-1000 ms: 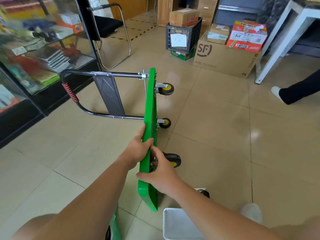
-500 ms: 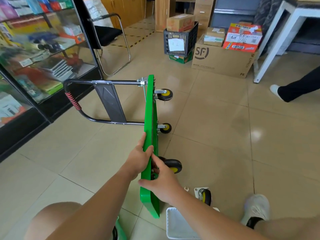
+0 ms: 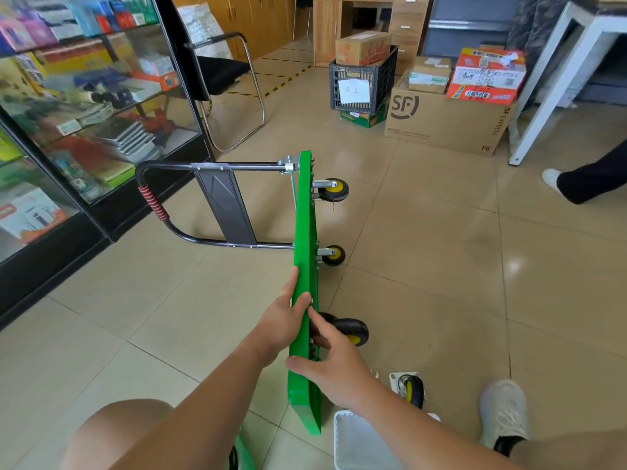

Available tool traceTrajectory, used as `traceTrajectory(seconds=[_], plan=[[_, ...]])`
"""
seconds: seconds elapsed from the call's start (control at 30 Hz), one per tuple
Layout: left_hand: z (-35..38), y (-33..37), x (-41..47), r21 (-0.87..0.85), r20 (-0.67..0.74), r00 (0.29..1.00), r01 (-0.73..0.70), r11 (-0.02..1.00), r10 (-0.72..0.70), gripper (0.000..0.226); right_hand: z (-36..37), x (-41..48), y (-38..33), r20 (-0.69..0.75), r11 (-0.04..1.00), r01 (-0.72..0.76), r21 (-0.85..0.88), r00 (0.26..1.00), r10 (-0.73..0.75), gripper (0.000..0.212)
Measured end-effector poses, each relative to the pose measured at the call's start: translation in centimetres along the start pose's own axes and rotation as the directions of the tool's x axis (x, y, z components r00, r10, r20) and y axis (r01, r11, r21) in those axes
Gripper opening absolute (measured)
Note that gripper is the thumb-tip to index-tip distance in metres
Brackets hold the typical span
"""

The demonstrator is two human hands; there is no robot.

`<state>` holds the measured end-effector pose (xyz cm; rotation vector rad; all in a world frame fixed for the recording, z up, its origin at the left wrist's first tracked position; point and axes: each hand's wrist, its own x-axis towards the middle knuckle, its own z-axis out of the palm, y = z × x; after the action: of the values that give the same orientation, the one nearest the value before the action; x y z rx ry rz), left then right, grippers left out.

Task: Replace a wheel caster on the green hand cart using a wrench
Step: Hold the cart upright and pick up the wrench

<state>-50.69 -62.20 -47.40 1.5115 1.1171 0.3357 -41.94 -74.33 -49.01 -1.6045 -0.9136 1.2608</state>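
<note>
Item: green hand cart [image 3: 305, 232], tipped on edge on the floor, centre frame, wheels pointing right. My left hand [image 3: 281, 322] grips its top edge. My right hand [image 3: 334, 366] pinches the platform, thumb on the edge, fingers underneath beside the black caster [image 3: 351, 329]. Loose caster [image 3: 410, 390] lies on the tiles, lower right.

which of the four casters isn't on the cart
The loose caster lying on the floor beside the white shoe; the other three are mounted on the green cart's underside.
</note>
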Motion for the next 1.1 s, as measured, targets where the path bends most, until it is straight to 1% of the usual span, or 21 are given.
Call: traceTrajectory(seconds=[0.1, 0.2, 0.33, 0.43, 0.5, 0.57, 0.63, 0.67, 0.77, 0.87, 0.97, 1.03, 1.1], plan=[[-0.4, 0.1, 0.1, 0.018, 0.019, 1.000, -0.020, 1.000, 0.020, 0.064, -0.2, 0.1, -0.1, 0.000, 1.000, 0.007, 0.024, 1.000, -0.007, 0.098], [-0.5, 0.2, 0.1, 0.055, 0.037, 0.998, -0.045, 0.997, 0.043, 0.064, -0.3, -0.3, -0.4, -0.011, 1.000, 0.023, -0.004, 1.000, -0.023, 0.095], [-0.1, -0.2, -0.1, 0.139, -0.033, 0.994, -0.097, 0.986, 0.102, 0.061, -1.2, -0.9, -0.3, -0.004, 1.000, 0.027, -0.014, 1.000, -0.027, 0.084], [0.8, -0.8, -1.2, 0.196, -0.024, 0.991, -0.127, 0.972, 0.135, 0.062, -2.4, -1.5, 0.0, -0.008, 1.000, 0.026, -0.010, 1.000, -0.026, 0.077], [1.5, -1.4, -2.6, 0.194, -0.021, 0.989, -0.140, 0.971, 0.147, 0.062, -2.9, -1.9, 0.4, -0.005, 1.000, 0.030, 0.002, 1.000, -0.030, 0.076], [2.0, -2.1, -4.1, 0.180, -0.033, 0.989, -0.135, 0.974, 0.144, 0.060, -2.9, -2.1, 0.7, -0.004, 1.000, 0.023, 0.010, 1.000, -0.023, 0.081], [2.0, -2.9, -5.2, 0.125, -0.046, 0.992, -0.109, 0.986, 0.115, 0.059, -2.2, -2.5, 1.0, 0.013, 1.000, 0.018, 0.021, 1.000, -0.018, 0.083], [1.9, -3.1, -5.6, 0.098, -0.047, 0.993, -0.099, 0.990, 0.104, 0.058, -1.8, -2.6, 1.0, 0.023, 1.000, 0.018, 0.021, 1.000, -0.019, 0.079], [1.6, -3.5, -6.2, 0.076, -0.051, 0.992, -0.108, 0.991, 0.112, 0.057, -0.8, -3.0, 0.8, 0.031, 0.994, 0.087, 0.072, 0.995, -0.090, 0.052], [1.6, -3.3, -6.3, 0.097, -0.039, 0.992, -0.117, 0.988, 0.121, 0.059, -0.6, -3.3, 0.5, 0.011, 0.989, 0.114, 0.093, 0.993, -0.116, 0.047], [1.6, -2.9, -6.1, 0.149, -0.047, 0.989, -0.129, 0.980, 0.138, 0.058, -1.2, -3.6, 0.8, 0.016, 0.992, 0.082, 0.100, 0.996, -0.084, 0.048], [1.6, -2.5, -5.7, 0.203, -0.057, 0.986, -0.139, 0.969, 0.154, 0.058, -2.1, -3.7, 1.9, -0.041, 0.998, 0.036, 0.058, 0.999, -0.033, 0.052], [1.5, -2.0, -5.1, 0.272, -0.054, 0.983, -0.156, 0.950, 0.177, 0.060, -3.4, -3.3, 4.0, -0.155, 0.999, -0.015, 0.039, 0.988, 0.021, 0.047]])
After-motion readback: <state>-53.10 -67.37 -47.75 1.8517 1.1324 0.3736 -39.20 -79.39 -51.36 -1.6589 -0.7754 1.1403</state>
